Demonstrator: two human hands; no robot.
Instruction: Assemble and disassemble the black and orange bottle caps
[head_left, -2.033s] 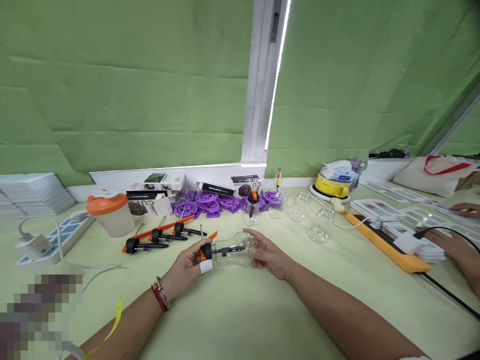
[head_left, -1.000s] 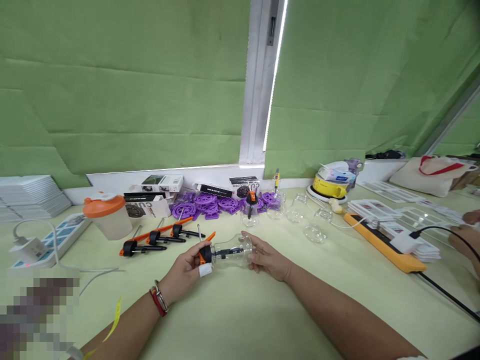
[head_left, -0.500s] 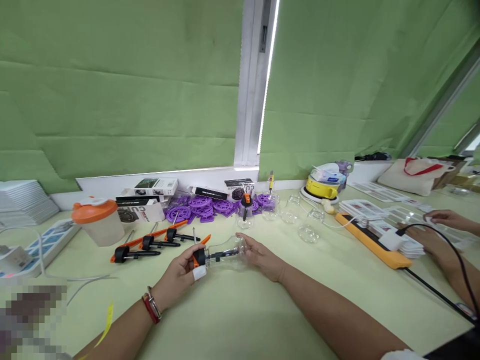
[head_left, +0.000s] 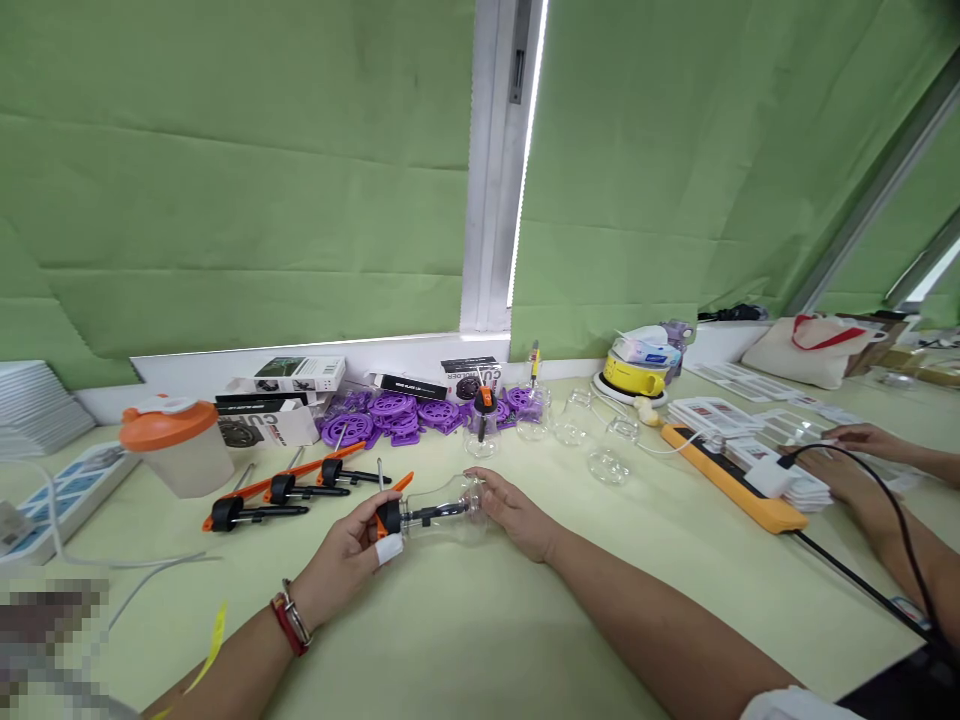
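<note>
Between my hands a clear bottle (head_left: 448,515) lies on its side, its base toward the right. My left hand (head_left: 346,555), with white tape round the thumb, is closed on its black-and-orange cap (head_left: 388,517). A dark tube runs from that cap into the bottle. The fingers of my right hand (head_left: 517,515) wrap round the base end. Left of the bottle, several loose black-and-orange caps (head_left: 225,514) with metal spouts and dark tubes lie on the table. A capped bottle (head_left: 481,435) stands upright behind, with several clear bottles (head_left: 574,420) to its right.
Purple plastic wheel-like parts (head_left: 390,408) and printed boxes (head_left: 277,420) lie along the wall. An orange-lidded cup (head_left: 176,450) and a white power strip (head_left: 75,500) are at left. An orange power strip (head_left: 731,480) lies at right, near another person's hands (head_left: 862,445).
The whole scene has shifted slightly left as the head view turned. Both hands keep their hold on the capped bottle, which shows hardly any movement of its own.
</note>
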